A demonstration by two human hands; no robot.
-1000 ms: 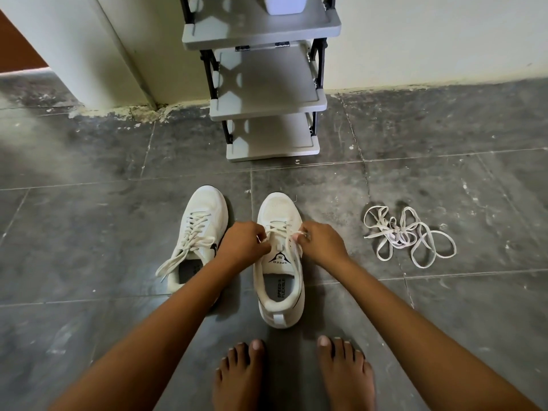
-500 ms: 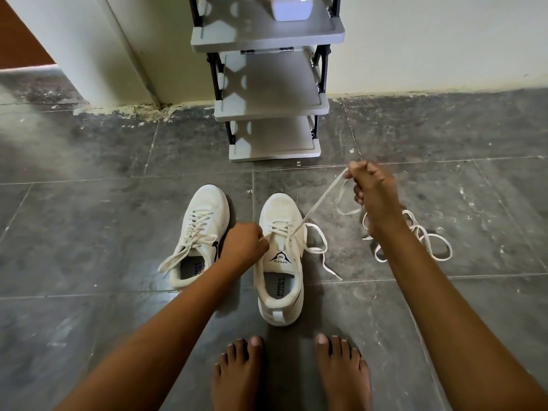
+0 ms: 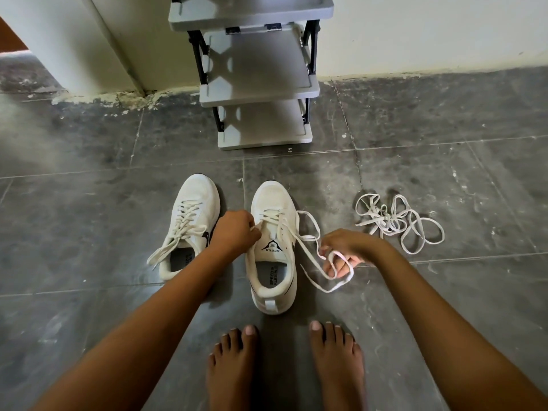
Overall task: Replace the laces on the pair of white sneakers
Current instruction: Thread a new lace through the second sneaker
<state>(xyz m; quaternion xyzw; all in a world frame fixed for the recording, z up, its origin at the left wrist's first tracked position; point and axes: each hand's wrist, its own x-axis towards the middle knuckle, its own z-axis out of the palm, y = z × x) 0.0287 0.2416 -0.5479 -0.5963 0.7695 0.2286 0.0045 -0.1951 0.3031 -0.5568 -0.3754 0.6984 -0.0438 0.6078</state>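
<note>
In the centre-left of the frame, I am looking down on a laced sneaker (image 3: 197,191) lying on the dark tiled floor (image 3: 89,203), its toe pointing to the top of the frame and its lace ends trailing toward the lower left. Just right of it, the person's left hand (image 3: 235,232) is reaching in from the lower left, its fingers curled and pinching the lace at the left eyelet row of the centre sneaker (image 3: 271,194). That white shoe is standing upright in the middle of the frame, heel toward the bottom, with its upper eyelets unthreaded and the tongue showing. The undone lace (image 3: 327,290) is running off the shoe's right side, looping over the floor and winding round the fingers of the right hand (image 3: 347,250), which is gripping it just right of the shoe, low near the tiles. Further right, well apart from both shoes, a tangle of spare laces (image 3: 388,222) is lying loose on the floor. At top centre a grey tiered rack (image 3: 258,57) is standing against the pale wall. At the bottom of the frame I am seeing the person's two bare feet (image 3: 234,369), toes pointing at the centre sneaker's heel.
</note>
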